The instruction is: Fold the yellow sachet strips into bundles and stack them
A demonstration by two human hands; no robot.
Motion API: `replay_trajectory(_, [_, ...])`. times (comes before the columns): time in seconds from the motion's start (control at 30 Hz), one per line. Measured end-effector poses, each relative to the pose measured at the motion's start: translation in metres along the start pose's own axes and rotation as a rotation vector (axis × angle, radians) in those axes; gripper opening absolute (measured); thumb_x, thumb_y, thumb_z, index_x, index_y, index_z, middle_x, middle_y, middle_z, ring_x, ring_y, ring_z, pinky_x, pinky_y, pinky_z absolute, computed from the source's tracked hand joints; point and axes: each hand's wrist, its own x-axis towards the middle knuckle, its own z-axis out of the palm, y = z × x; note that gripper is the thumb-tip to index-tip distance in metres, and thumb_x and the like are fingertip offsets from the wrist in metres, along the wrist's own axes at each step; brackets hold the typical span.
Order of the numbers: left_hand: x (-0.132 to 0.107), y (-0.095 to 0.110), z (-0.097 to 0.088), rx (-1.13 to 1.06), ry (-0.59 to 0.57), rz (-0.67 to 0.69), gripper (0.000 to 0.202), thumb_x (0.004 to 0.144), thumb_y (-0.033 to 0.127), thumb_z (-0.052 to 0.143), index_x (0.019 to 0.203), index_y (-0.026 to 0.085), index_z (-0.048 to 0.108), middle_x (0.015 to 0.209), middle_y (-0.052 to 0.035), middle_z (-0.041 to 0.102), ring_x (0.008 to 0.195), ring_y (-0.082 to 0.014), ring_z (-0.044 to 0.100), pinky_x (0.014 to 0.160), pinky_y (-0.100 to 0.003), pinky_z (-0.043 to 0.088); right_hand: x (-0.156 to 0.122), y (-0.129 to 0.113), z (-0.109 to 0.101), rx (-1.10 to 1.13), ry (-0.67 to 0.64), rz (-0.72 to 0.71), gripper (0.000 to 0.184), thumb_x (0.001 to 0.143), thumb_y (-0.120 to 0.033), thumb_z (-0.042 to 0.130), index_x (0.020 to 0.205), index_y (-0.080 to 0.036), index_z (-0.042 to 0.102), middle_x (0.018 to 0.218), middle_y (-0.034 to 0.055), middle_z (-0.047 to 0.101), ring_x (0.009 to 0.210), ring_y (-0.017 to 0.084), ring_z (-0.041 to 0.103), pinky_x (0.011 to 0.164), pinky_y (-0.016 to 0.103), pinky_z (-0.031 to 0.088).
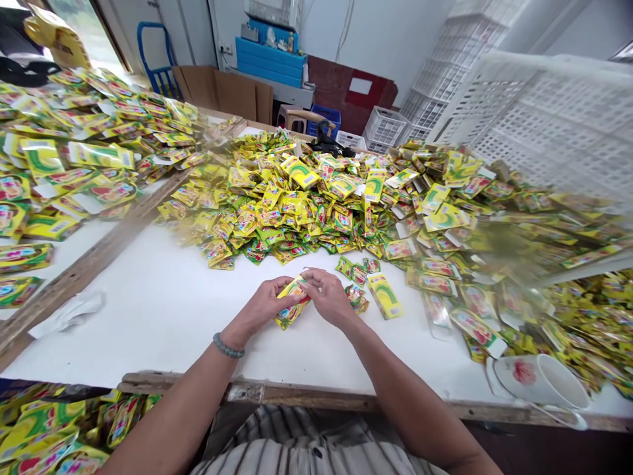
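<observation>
Between my two hands a small printed yellow carton (286,318) is held at a tilt just above the white tabletop (198,343). My left hand (266,302) grips its left side, with a beaded bracelet on the wrist. At its upper right end, my right hand (327,295) closes its fingers on the carton; the fingertips partly cover that end. A few small green and yellow sachets (358,272) lie right of my right hand, and another yellow carton (386,296) lies flat beside them.
A large heap of small packets (297,204) spreads across the table's far side. More cartons pile up at left behind a wooden strip (99,260). A white plastic crate (548,125) looms at right. A flowered mug (541,380) lies at the front right edge; crumpled paper (69,315) lies left.
</observation>
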Motion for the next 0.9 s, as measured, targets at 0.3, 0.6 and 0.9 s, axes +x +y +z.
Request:
replay_trajectory(0.3, [0.003, 0.004, 0.005, -0.171, 0.201, 0.018, 0.073, 0.061, 0.045, 0.085, 0.120, 0.019, 0.051, 0.083, -0.0032, 0.073, 0.066, -0.0191, 0.069, 0.062, -0.028, 0.052, -0.005, 0.002, 0.002, 0.138, 0.374, 0.024, 0.026, 0.083, -0.038, 0.065, 0.104, -0.023, 0.066, 0.115, 0.0081, 0.067, 0.116, 0.025, 0.056, 0.103, 0.042, 0.041])
replay_trajectory(0.6, [-0.002, 0.004, 0.001, -0.164, 0.093, 0.076, 0.065, 0.071, 0.042, 0.080, 0.123, 0.024, 0.045, 0.087, -0.0010, 0.071, 0.067, -0.0181, 0.070, 0.065, -0.030, 0.056, -0.007, 0.006, 0.017, 0.465, 0.030, 0.093, 0.027, 0.080, -0.048, 0.067, 0.088, -0.021, 0.067, 0.087, 0.0040, 0.068, 0.080, 0.019, 0.062, 0.076, 0.033, 0.051])
replay_trajectory(0.9, [-0.001, 0.007, 0.004, -0.142, 0.164, 0.036, 0.082, 0.064, 0.046, 0.083, 0.126, 0.025, 0.032, 0.077, 0.0007, 0.072, 0.061, -0.0206, 0.070, 0.057, -0.029, 0.052, -0.003, -0.002, 0.000, 0.334, -0.001, -0.004, 0.026, 0.084, -0.043, 0.065, 0.099, -0.023, 0.074, 0.103, 0.0049, 0.074, 0.093, 0.021, 0.066, 0.089, 0.036, 0.050])
